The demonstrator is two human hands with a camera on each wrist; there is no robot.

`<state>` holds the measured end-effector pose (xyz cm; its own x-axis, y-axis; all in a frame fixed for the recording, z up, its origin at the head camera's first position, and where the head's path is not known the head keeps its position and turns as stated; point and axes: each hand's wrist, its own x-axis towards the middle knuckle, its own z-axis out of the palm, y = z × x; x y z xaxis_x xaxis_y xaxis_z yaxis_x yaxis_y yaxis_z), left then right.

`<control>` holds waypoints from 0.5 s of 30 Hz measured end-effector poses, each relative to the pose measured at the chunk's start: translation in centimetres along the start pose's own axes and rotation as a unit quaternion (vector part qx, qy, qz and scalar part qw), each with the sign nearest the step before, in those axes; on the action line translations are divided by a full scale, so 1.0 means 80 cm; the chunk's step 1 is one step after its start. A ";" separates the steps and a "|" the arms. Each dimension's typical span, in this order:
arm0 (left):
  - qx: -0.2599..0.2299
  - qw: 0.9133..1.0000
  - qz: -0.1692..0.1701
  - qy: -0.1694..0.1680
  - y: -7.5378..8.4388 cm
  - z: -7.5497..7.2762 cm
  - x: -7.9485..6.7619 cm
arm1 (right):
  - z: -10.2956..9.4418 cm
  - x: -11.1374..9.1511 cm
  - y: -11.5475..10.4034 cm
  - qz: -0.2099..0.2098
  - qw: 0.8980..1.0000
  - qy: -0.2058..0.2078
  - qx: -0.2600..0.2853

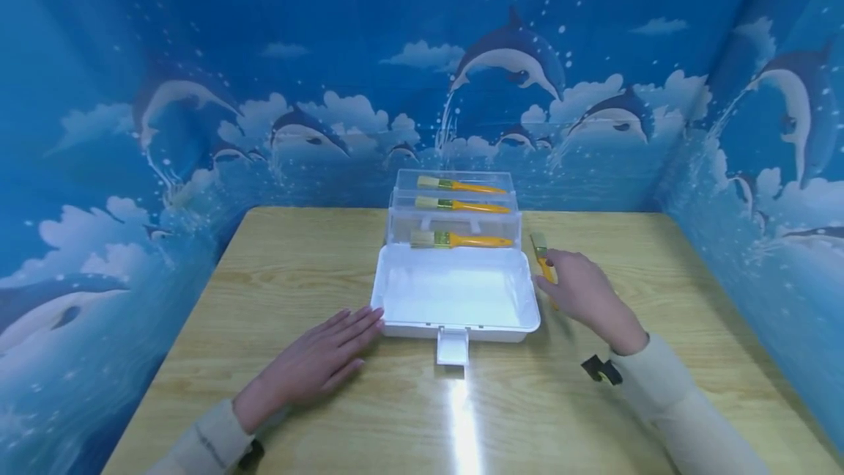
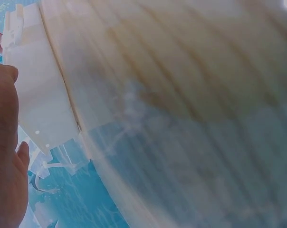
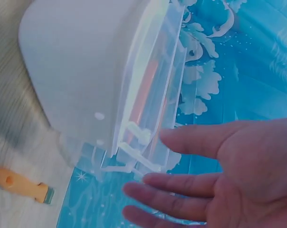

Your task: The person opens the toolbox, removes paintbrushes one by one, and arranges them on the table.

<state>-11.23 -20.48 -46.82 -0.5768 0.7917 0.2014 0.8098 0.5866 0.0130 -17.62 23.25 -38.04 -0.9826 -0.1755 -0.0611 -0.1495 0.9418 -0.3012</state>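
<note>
1. Loose brush (image 1: 543, 262): lies on the table (image 1: 297, 262), right of the white box (image 1: 494, 333), toward the far right corner.
2. Right hand (image 1: 583, 288): hovers above the brush, thumb and loosely extended fingers parted.
3. Left hand (image 1: 316, 358): reaches palm down, fingers straight, tips at the box's near left corner.
4. Three more brushes (image 1: 471, 207): lie in clear trays (image 1: 496, 229) near the table's far edge.

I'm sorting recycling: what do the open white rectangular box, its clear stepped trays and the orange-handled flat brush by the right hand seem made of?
White rectangular box: probably smooth plastic, given thin moulded walls and sheen.
Clear stepped trays: likely glossy plastic; the blue backdrop shows through.
Orange-handled flat brush: smooth, evenly coloured handle, painted wood or plastic; greenish band possibly metal; pale bristles, fibre unclear.
</note>
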 end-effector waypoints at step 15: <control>0.017 1.000 0.010 0.008 -0.001 0.000 0.000 | -0.003 0.032 -0.018 -0.113 0.990 0.024 0.079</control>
<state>-11.26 -20.52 -46.84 -0.5590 0.8003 0.2169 0.8164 0.5770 -0.0250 -19.95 21.48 -37.55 -0.9305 -0.3598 0.0689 -0.3513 0.8229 -0.4465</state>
